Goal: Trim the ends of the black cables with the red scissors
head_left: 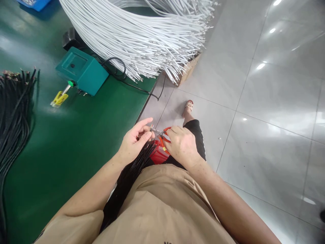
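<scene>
My right hand (181,142) is wrapped round the red-orange handles of a pair of pliers (165,138). Their metal jaws point left and meet the fingertips of my left hand (137,137). Thumb and fingers of that hand are pinched on the end of a black cable, mostly hidden by the fingers; the index finger sticks out. A bundle of black cables (134,169) lies across my lap, under the left forearm. Just below the pliers, a red plastic container (159,154) shows between the hands.
On the green table (101,125) stands a teal box device (85,73) with a yellow-tipped part and a black cord. White cables (142,40) overhang the table's far end above a cardboard box (189,69). More black cables (12,115) lie at left. Grey tiled floor (266,135) is at right.
</scene>
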Motion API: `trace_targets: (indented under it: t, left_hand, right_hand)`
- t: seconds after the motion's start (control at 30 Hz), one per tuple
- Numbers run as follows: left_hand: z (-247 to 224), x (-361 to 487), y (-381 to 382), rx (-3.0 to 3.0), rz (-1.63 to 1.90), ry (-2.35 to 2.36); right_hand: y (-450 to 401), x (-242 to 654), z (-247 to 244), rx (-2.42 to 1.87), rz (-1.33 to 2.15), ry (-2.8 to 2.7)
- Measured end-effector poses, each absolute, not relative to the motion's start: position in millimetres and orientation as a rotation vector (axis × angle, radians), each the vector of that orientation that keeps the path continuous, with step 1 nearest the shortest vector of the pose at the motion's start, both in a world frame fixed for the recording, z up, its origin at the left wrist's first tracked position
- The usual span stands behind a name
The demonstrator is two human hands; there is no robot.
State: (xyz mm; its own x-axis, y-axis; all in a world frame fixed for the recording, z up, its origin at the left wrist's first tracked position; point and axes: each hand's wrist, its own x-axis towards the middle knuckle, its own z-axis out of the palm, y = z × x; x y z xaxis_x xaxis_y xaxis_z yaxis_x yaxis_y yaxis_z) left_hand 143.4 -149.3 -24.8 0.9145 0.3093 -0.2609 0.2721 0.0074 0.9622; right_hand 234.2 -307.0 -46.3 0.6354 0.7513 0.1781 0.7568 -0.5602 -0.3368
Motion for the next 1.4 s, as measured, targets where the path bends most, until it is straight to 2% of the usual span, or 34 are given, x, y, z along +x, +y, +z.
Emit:
trace_targets:
  t: [0.37, 0.47, 0.63, 0.93, 1.2, 1.4]
  left_hand:
    - [-27, 143, -149, 1.584, 0.009, 0.453]
    - [-24, 144, -150, 1.541, 0.017, 0.467]
    - [-25, 144, -150, 1.453, 0.023, 0.469]
    - [-27, 142, -148, 1.495, -0.031, 0.482]
    - [-26, 142, -149, 1.352, -0.074, 0.528]
    - [-27, 149, -144, 1.098, 0.003, 0.642]
  right_hand:
    - [-311, 233, -56, -2.487, -0.088, -1.233]
    - [-307, 235, -54, -2.376, 0.107, -1.004]
    - [-293, 238, -39, -1.912, 0.450, -0.539]
    - [-280, 237, -34, -1.160, 1.039, -0.223]
    - [-273, 232, -34, -1.070, 0.984, -0.144]
    - [-275, 232, -33, -1.591, 0.471, -0.160]
